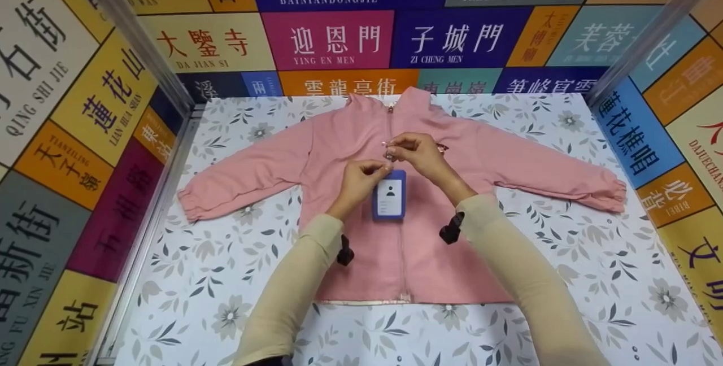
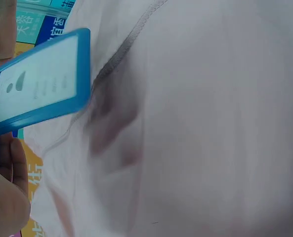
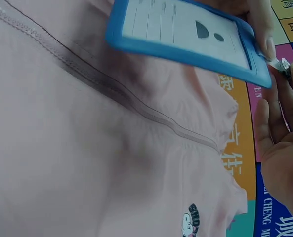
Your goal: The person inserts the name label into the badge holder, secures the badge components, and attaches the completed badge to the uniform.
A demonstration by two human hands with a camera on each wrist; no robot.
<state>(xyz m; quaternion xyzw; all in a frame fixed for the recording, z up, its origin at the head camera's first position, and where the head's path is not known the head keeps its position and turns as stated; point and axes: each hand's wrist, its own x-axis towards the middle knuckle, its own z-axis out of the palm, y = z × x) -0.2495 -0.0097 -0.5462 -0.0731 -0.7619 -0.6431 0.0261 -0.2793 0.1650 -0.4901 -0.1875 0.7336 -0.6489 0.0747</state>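
A blue-framed ID badge (image 1: 389, 195) hangs above a pink zip-up jacket (image 1: 350, 242) laid flat with its sleeves spread. My left hand (image 1: 361, 182) pinches the badge at its top edge. Just above and to the right, my right hand (image 1: 421, 154) pinches a small metal clip (image 1: 388, 155) at the top of the badge. In the right wrist view the clip (image 3: 283, 65) sits between the fingertips of both hands, joined to the badge by a clear strap. The left wrist view shows the badge (image 2: 37, 79) tilted, apart from the cloth beneath.
A white table (image 1: 226, 275) with a leaf print lies under the jacket. Panels with large characters (image 1: 333, 38) stand behind it and at both sides. The jacket's zipper (image 1: 401, 258) runs down its middle, with a small printed figure (image 3: 188, 222) on its chest.
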